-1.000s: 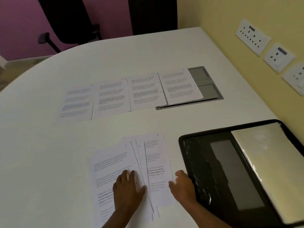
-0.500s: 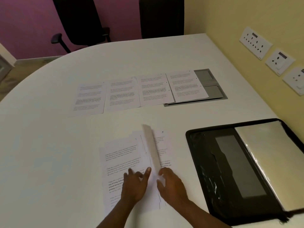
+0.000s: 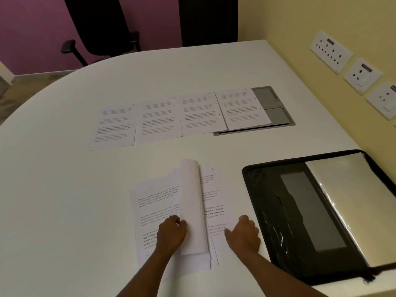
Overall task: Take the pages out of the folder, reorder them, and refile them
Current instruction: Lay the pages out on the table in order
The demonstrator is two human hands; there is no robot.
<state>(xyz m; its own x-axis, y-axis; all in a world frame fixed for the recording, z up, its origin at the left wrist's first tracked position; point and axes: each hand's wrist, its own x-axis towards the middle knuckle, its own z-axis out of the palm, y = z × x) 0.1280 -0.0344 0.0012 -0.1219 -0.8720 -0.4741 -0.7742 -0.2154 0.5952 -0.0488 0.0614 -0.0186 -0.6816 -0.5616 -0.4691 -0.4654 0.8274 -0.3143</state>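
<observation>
White page (image 3: 192, 206) curls long-ways between your hands; your left hand (image 3: 171, 234) pinches it, your right hand (image 3: 243, 235) lies flat beside.

white table (image 3: 192, 78) | purple wall (image 3: 32, 28) | yellow wall (image 3: 289, 18) | sockets (image 3: 331, 51) | possibly two chairs (image 3: 96, 24)

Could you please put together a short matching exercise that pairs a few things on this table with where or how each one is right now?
Things
1. folder
2. row of four pages
3. curled page
4. right hand

States
A. laid side by side at the far side of the table
B. lifted and bent over, held by the left hand
C. lying open near the wall
D. resting flat on the page marked 5

Pairs: 1-C, 2-A, 3-B, 4-D
</observation>
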